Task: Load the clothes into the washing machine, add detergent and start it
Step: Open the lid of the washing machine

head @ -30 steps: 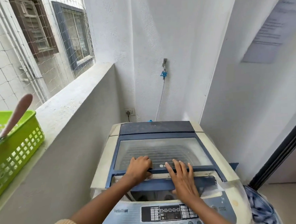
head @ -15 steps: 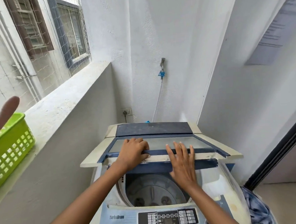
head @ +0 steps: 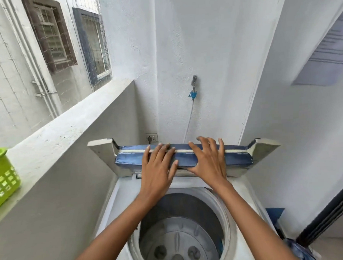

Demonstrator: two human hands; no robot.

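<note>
A white top-loading washing machine (head: 118, 194) stands against the back wall. Its blue and cream lid (head: 239, 158) is folded up and stands at the back of the opening. My left hand (head: 158, 168) lies flat on the folded lid with straight fingers. My right hand (head: 210, 161) presses the lid beside it, fingers spread. Below my arms the round drum (head: 178, 236) is uncovered and holds no clothes. A bundle of blue patterned cloth (head: 298, 250) lies at the bottom right beside the machine.
A green plastic basket (head: 2, 178) sits on the concrete ledge (head: 53, 136) at the left. A tap with a blue connector (head: 193, 89) and its hose hang on the back wall above a wall socket (head: 152, 138). A dark door frame (head: 330, 215) runs at the right.
Both hands have pushed the lid up and back from flat to folded upright. The drum has come into view and the control panel has dropped out of view.
</note>
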